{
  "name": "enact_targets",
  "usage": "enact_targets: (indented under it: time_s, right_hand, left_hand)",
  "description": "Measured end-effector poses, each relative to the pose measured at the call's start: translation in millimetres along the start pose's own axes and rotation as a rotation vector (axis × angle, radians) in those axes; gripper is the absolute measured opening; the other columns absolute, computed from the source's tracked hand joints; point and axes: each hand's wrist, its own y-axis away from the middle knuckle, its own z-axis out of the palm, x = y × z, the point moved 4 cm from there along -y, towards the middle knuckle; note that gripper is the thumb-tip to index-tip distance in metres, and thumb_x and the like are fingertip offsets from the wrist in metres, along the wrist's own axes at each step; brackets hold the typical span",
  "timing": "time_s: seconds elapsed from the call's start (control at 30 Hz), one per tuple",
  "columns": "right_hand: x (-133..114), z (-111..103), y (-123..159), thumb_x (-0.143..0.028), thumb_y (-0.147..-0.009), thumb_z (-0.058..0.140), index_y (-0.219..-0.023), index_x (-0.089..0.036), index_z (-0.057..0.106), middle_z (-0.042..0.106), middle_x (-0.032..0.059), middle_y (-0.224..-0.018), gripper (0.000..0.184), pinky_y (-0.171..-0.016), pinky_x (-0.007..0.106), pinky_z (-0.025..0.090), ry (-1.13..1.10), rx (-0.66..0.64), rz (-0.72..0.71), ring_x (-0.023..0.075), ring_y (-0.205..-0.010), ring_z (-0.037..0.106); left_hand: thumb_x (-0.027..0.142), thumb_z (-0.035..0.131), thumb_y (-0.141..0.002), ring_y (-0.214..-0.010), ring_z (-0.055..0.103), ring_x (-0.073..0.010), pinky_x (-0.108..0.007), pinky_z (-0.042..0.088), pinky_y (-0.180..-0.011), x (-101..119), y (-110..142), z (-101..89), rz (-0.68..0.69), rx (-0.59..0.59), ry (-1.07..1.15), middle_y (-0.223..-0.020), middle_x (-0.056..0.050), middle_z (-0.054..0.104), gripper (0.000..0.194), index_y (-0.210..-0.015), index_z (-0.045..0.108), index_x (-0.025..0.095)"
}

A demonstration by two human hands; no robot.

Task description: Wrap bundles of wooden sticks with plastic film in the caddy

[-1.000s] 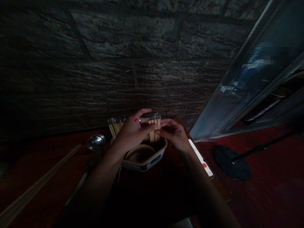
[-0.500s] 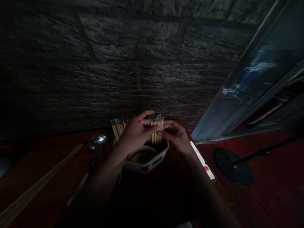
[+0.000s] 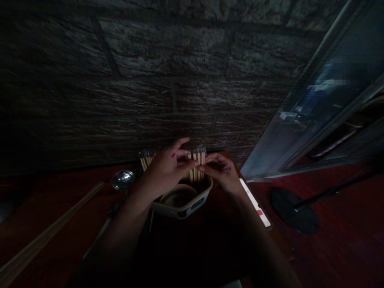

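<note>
A pale holder [image 3: 196, 199] with a dark oval opening stands on a dark red table [image 3: 66, 240]. Upright in its far side is a bundle of wooden chopsticks wrapped in clear plastic [image 3: 198, 164]. My left hand [image 3: 163, 172] and my right hand [image 3: 220, 172] meet at this bundle, fingertips pinched on its sticks from either side. A second wrapped bundle of chopsticks [image 3: 146, 159] stands behind my left hand, partly hidden by it.
A metal ladle [image 3: 123, 180] lies left of the holder, its handle running toward me. A long wooden strip [image 3: 51, 232] lies at the far left. A phone [image 3: 255, 203] rests by my right wrist. A round stand base [image 3: 294, 210] sits on the floor; a stone-pattern wall is close behind.
The view has shifted slightly. Both hands have stayed pinched on the wrapped chopsticks, with only small finger movements.
</note>
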Motion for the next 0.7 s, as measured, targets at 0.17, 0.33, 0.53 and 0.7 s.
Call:
enact_targets:
  time_s: [0.17, 0.33, 0.53, 0.7]
  right_hand:
    - [0.1, -2.5, 1.2, -0.022, -0.071, 0.081, -0.082, -0.024, 0.069, 0.069, -0.0033, -0.085, 0.017, -0.079, 0.027, 0.051, 0.016, 0.028, 0.028, 0.0113, -0.079, 0.064]
    - [-0.4, -3.4, 2.6, -0.024, -0.074, 0.078, -0.082, -0.024, 0.070, 0.070, -0.0033, -0.084, 0.011, -0.076, 0.025, 0.050, 0.038, 0.046, 0.050, 0.0104, -0.077, 0.063]
    - [-1.7, -1.3, 2.3, -0.023, -0.072, 0.080, -0.088, -0.025, 0.069, 0.070, -0.0033, -0.085, 0.020, -0.078, 0.026, 0.051, 0.029, 0.038, 0.041, 0.0115, -0.079, 0.064]
    - [-1.6, 0.8, 1.4, -0.021, -0.071, 0.081, -0.095, -0.025, 0.068, 0.072, -0.0037, -0.088, 0.027, -0.085, 0.028, 0.051, 0.015, -0.008, 0.034, 0.0115, -0.083, 0.065]
  left_hand:
    - [0.030, 0.067, -0.082, -0.093, 0.073, -0.0224, -0.037, 0.059, -0.084, 9.6, 6.8, -12.9, 0.046, 0.069, -0.182, -0.109, -0.012, 0.073, 0.054, -0.131, 0.050, 0.016]
    - [0.030, 0.062, -0.086, -0.087, 0.073, -0.0213, -0.034, 0.057, -0.082, 13.1, 8.0, -11.2, 0.062, 0.045, -0.310, -0.099, -0.008, 0.076, 0.045, -0.129, 0.054, 0.017]
    - [0.028, 0.061, -0.087, -0.083, 0.073, -0.0197, -0.032, 0.056, -0.080, 11.1, 4.5, -9.2, 0.087, 0.049, -0.326, -0.097, -0.007, 0.076, 0.044, -0.129, 0.053, 0.017]
    - [0.026, 0.060, -0.087, -0.086, 0.073, -0.0201, -0.032, 0.055, -0.079, 8.7, 2.6, -6.7, 0.077, 0.023, -0.293, -0.097, -0.007, 0.076, 0.044, -0.130, 0.052, 0.018]
